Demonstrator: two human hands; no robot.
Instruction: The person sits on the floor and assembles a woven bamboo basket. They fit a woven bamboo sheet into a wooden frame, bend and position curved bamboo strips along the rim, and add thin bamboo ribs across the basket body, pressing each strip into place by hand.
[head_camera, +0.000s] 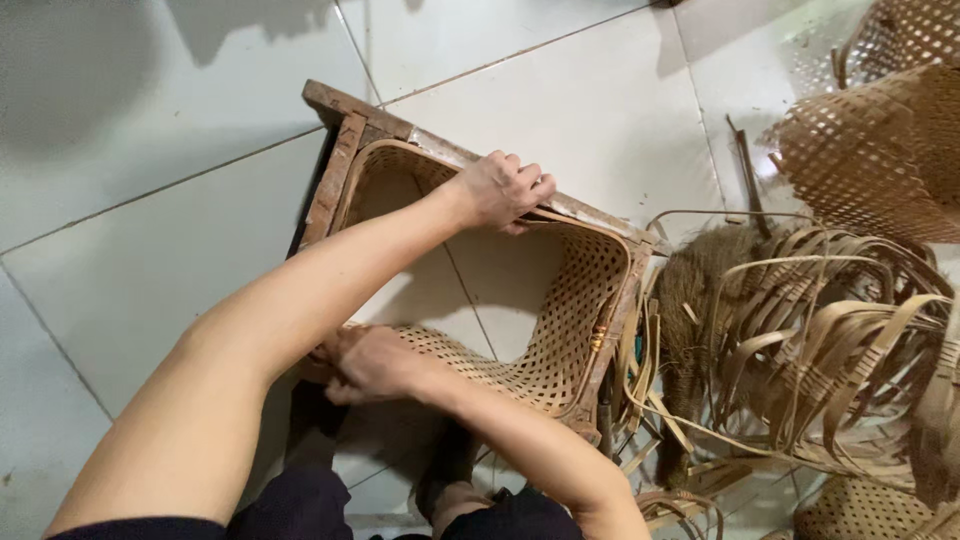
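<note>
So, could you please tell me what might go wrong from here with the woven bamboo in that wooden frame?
The left hand presses the woven bamboo against the wooden frame; a thin rim strip could kink or snap. The right hand grips the near edge, where splinters seem likely. Loose bamboo strips on the floor could snag.

No packages, labels, signs or screens show, as far as this view reveals.

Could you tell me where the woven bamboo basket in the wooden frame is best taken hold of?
Probably at the rim of the woven bamboo basket, from above: it stands open-topped inside the wooden frame, which blocks its sides. The left hand and right hand already grip opposite rims.
</note>
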